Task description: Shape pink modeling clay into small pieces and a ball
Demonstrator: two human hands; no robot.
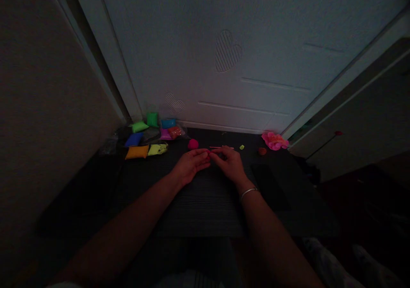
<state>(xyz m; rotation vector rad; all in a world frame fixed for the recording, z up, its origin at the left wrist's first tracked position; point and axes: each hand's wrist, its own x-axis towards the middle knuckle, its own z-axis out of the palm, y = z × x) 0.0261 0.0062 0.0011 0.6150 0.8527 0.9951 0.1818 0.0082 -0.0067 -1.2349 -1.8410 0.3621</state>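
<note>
Above the dark table (205,202), my left hand (191,165) and my right hand (229,163) meet at the fingertips. Between them is a small pink piece of modelling clay (208,153), mostly hidden by the fingers. The left fingers lie beneath and around it, while the right thumb and forefinger pinch it. A round pink clay ball (193,144) rests just beyond my left hand. Behind my right hand lies a thin pink stick (217,147), partly covered by the fingers. A small yellow-green bit (241,147) sits farther right.
Several coloured clay packets, including an orange one (137,152) and a green one (152,119), lie at the back left. A pink flower (274,141) and a reddish-brown ball (262,151) are at the back right. A dark flat rectangle (270,187) lies near my right forearm. A white panel (192,57) rises behind the table.
</note>
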